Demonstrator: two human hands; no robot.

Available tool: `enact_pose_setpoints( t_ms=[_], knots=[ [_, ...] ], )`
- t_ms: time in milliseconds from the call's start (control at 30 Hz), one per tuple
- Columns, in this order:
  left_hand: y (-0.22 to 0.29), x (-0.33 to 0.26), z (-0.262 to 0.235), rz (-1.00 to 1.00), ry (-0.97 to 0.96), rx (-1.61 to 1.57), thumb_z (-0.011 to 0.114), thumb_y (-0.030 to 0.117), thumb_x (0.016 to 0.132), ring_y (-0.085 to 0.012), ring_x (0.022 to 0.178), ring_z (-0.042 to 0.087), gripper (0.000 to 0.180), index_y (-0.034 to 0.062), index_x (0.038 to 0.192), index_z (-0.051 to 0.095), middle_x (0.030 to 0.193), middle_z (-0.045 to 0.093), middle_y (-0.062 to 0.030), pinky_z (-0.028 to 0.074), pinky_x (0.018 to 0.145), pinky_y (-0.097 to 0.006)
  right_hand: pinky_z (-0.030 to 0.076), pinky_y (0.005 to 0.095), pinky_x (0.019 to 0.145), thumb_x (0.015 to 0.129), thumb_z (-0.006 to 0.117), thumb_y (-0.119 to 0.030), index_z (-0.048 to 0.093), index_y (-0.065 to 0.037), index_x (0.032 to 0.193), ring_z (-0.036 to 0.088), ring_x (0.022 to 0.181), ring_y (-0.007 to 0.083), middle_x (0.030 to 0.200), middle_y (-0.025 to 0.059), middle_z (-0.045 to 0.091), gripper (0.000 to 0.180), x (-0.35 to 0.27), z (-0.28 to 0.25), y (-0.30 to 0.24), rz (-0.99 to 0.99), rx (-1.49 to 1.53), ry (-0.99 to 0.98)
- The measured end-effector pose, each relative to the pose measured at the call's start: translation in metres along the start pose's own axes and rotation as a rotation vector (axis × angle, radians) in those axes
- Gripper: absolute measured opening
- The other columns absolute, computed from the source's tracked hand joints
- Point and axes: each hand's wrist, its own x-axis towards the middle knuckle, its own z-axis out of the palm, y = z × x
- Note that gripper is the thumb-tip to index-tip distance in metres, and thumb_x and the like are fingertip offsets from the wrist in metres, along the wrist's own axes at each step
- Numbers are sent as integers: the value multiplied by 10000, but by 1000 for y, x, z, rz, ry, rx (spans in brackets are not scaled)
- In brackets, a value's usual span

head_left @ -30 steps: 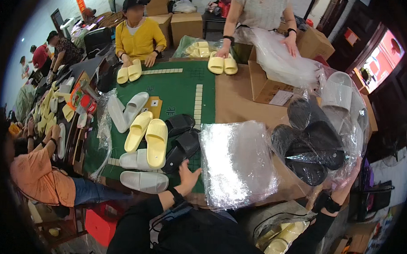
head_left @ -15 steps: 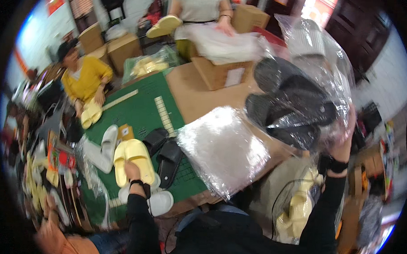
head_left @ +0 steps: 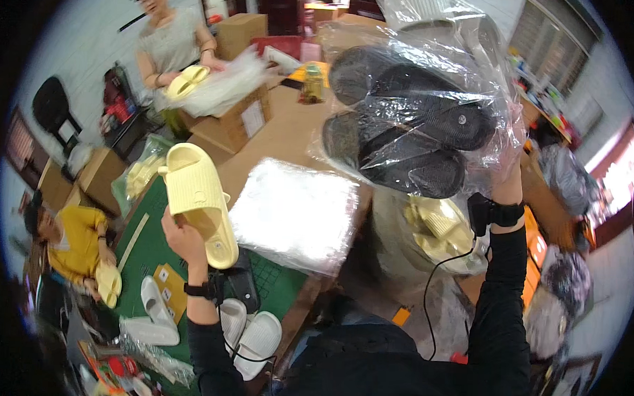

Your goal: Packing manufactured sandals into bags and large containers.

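Left hand (head_left: pixel 184 241) clamps the yellow slide sandal (head_left: pixel 199 201) by its edge, right hand (head_left: pixel 505 178) bunches the clear bag of black sandals (head_left: pixel 410 124); best keep both lifted steady.

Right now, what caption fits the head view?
Left hand lifts a yellow slipper; right hand raises bagged black slippers.

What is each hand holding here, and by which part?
The left hand grips a yellow slipper at its underside near one end, raised above the green mat. The right hand holds up a clear plastic bag of dark slippers by the bag's lower edge.
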Motion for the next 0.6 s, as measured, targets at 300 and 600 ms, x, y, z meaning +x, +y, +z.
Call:
enact_pose_setpoints(
  t_ms=[300,600],
  knots=[
    [-89,-137,157,-53,-1357,228,586,253,768,-454,1215,313,778,190,1405,143,1371,197,-309,327,981,-444,394,294,883,858,533,-196,473,-3,1178,496,1010,151,1098,73,538,378,-39,-154,-54,263,-136,23],
    [29,-149,143,89,-1390,695,475,517,809,-418,1105,451,589,83,1207,489,1240,460,-223,365,910,-477,424,245,830,896,433,-72,479,28,1161,525,952,125,1082,75,550,288,-53,-249,-42,-5,-1100,-198]
  ],
)
